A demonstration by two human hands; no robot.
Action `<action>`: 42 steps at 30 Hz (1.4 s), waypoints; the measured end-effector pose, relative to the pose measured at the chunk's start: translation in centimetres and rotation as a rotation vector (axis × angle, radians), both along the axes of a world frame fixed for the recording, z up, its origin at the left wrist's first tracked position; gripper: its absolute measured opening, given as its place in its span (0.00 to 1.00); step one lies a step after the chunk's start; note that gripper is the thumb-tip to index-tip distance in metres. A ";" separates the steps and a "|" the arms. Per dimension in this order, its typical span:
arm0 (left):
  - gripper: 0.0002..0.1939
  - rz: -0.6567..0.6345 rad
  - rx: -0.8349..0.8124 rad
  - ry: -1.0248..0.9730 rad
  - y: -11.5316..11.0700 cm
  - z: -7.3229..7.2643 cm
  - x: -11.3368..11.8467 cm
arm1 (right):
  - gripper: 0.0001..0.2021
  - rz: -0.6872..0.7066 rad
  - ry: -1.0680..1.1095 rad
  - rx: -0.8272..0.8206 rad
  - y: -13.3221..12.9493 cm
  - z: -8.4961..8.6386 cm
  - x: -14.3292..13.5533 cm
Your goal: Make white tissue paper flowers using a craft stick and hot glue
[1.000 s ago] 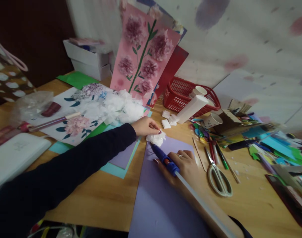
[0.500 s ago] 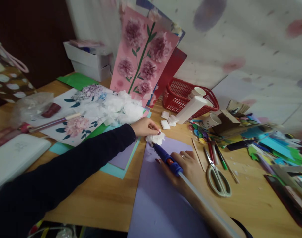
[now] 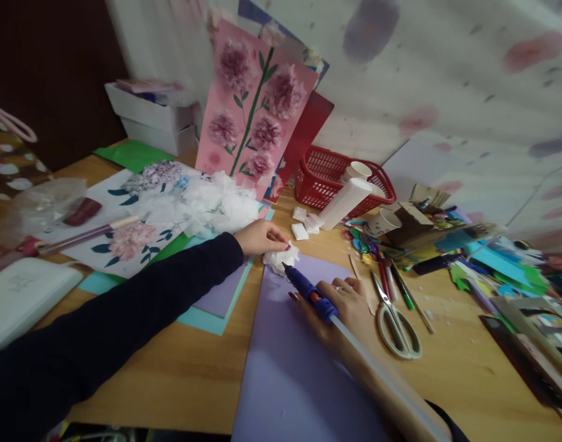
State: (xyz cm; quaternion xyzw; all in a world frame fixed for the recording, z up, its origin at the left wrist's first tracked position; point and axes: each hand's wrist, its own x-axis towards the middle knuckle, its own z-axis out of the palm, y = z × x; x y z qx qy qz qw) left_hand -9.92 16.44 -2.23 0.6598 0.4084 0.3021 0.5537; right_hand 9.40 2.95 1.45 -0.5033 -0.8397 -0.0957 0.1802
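Note:
My left hand (image 3: 261, 238) pinches the edge of a small white crumpled paper flower (image 3: 281, 261) at the top left corner of a purple sheet (image 3: 290, 356). In my right hand (image 3: 347, 313) is a blue glue gun (image 3: 308, 291), its dark nozzle pointing at the flower's lower right side. A long translucent glue stick runs back from the gun over my right wrist. Whether the nozzle touches the paper is too small to tell.
Scissors (image 3: 397, 325), pens and brushes lie right of my right hand. Behind are small white paper squares (image 3: 300, 231), a white roll (image 3: 345, 204) and a red basket (image 3: 320, 175). White tissue flowers (image 3: 220, 202) and a pink flower picture (image 3: 257, 110) stand left.
The view has shifted slightly, so most things appear further left. The nozzle has drawn back a little from the white flower. Both hands keep their holds.

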 end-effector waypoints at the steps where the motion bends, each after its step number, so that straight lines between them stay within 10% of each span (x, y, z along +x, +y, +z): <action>1: 0.09 0.001 0.000 0.001 0.0 0.0 0.0 | 0.18 -0.006 0.005 0.002 0.0 0.0 0.1; 42: 0.10 0.022 0.010 0.098 -0.3 0.8 -0.3 | 0.24 -0.131 0.087 -0.055 0.6 -1.1 2.1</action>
